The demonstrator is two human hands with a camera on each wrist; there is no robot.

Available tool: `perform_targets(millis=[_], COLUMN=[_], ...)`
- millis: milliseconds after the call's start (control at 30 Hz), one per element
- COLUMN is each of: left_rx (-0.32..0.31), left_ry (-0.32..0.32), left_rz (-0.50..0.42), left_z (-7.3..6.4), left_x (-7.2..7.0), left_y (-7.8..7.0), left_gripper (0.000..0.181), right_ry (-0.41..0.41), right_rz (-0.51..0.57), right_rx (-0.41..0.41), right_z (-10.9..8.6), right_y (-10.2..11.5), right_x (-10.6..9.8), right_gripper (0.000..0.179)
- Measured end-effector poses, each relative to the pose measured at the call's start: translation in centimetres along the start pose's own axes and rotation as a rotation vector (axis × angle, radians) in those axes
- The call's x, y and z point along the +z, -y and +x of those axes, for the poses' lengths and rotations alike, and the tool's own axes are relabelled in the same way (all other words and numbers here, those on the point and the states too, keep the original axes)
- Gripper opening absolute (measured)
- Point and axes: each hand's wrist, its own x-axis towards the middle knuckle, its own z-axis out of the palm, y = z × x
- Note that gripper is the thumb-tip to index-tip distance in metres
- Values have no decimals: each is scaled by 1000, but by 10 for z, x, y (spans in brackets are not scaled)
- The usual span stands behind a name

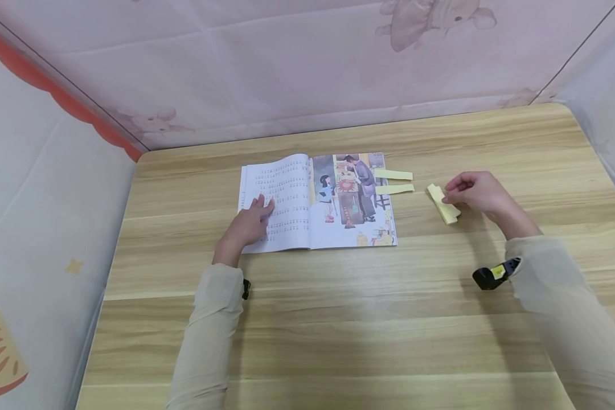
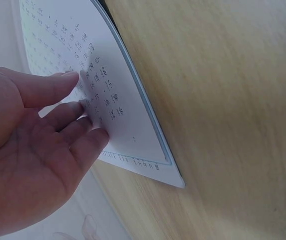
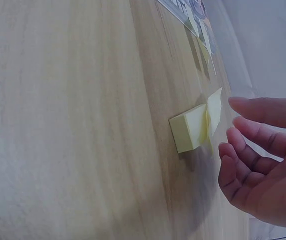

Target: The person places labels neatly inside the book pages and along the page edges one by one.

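The thick pad of narrow, pale-yellow paper strips [image 1: 441, 206] lay on the wood-grained table [image 1: 359, 324], just beside the fingertips of the right grip [image 1: 479, 196], on that grip's left. It looked light enough for two fingers; the block seemed fairly stiff, but its top strip [image 3: 213, 114], standing partly away from the rest, looked thin, soft and easily creased or torn. The free end of that strip, facing the right grip, seemed the best place for a thumb-and-finger pinch. The right grip was loosely curved and part-way open, a gap showing between it and the pad in the right wrist view; it held nothing. Well to its left, the left grip [image 1: 251, 222] was relaxed, fingertips touching the printed left page of the open, white-paged picture book [image 1: 289, 225], gripping nothing.
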Motion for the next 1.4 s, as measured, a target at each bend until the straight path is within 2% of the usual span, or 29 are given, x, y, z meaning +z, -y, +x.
perform_targets(millis=[233,667,733,1400], left_rx=[-1,-6,-21,-17], left_ry=[-4,3,14,0], left_rz=[-11,-23,-22,-2], left_z=[1,4,2,2], left_x=[1,3,2,1], left_y=[1,5,2,1], left_gripper=[49,49,49,49], right_ry=[23,35,41,29], right_rz=[-44,-64,-62,-90], right_rx=[23,27,25,-8], right_z=[0,1,1,1], right_y=[-4,-9,-9,-4], right_x=[1,4,4,3], right_gripper=[28,30,30,27])
